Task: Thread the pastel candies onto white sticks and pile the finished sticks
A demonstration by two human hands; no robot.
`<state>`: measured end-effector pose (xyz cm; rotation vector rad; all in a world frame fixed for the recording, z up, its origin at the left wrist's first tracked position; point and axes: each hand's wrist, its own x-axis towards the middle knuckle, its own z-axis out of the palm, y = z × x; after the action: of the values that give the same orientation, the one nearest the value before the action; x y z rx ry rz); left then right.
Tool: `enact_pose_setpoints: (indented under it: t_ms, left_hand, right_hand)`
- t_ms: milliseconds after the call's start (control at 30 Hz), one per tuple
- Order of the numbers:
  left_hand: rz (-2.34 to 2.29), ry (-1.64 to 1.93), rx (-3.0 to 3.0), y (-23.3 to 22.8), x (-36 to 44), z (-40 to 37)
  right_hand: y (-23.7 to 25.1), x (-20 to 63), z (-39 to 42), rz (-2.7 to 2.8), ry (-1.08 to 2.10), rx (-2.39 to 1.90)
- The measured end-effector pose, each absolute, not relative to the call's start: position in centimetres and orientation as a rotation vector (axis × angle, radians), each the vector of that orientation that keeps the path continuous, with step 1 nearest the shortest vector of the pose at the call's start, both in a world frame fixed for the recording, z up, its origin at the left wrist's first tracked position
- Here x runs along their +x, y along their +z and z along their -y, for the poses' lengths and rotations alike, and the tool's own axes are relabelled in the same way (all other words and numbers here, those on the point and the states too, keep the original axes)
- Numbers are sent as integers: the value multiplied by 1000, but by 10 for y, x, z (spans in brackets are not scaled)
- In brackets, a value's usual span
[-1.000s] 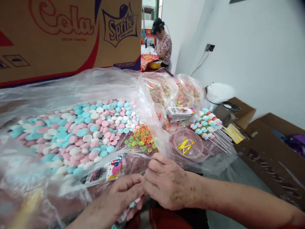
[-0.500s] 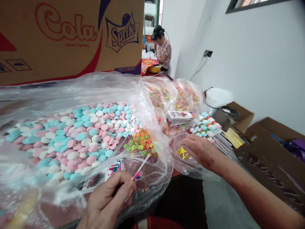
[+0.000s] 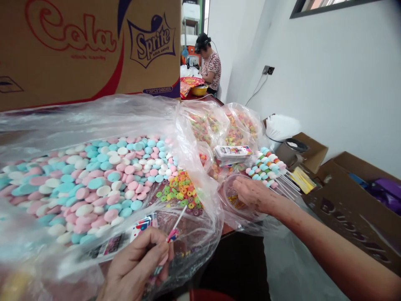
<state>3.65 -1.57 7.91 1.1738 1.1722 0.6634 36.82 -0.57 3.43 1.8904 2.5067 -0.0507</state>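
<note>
My left hand (image 3: 138, 261) is closed, thumb and forefinger pinching a candy stick (image 3: 178, 223) where a printed wrapper gathers around it. The white end of the stick points up and to the right; pastel candy below is mostly covered by my fingers. My right hand (image 3: 255, 194) reaches into a clear round tub (image 3: 226, 193) of yellow twist ties (image 3: 235, 202). Its fingers are bunched together, tips pointing down, and what they pinch is hidden. Left of the tub, ring candies (image 3: 181, 188) and pink, blue and white candies (image 3: 94, 179) lie on clear plastic.
Finished candy sticks (image 3: 269, 167) lie beyond my right hand, near a stack of printed cards (image 3: 233, 154) and bags of ring candies (image 3: 206, 123). A large carton (image 3: 94, 75) stands behind. Open boxes (image 3: 351, 209) are at the right. Another person (image 3: 211, 67) sits at the back.
My right hand has dipped deeper into the tub, its fingers drawn closer together over the ties. My left hand still holds the candy stick. The whole view has shifted slightly.
</note>
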Motion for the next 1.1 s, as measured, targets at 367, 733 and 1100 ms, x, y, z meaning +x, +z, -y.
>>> enact_pose_setpoints:
  t_ms: [367, 733, 1100]
  left_hand:
    - [-1126, 608, 1096, 78, 36, 16]
    - [-1005, 796, 951, 80, 48, 19]
    - [-751, 771, 780, 73, 68, 17]
  right_hand:
    - [55, 368, 12, -2660, -243, 2059]
    - [58, 364, 23, -2619, -161, 2622]
    - [78, 226, 29, -2962, -1442, 2377]
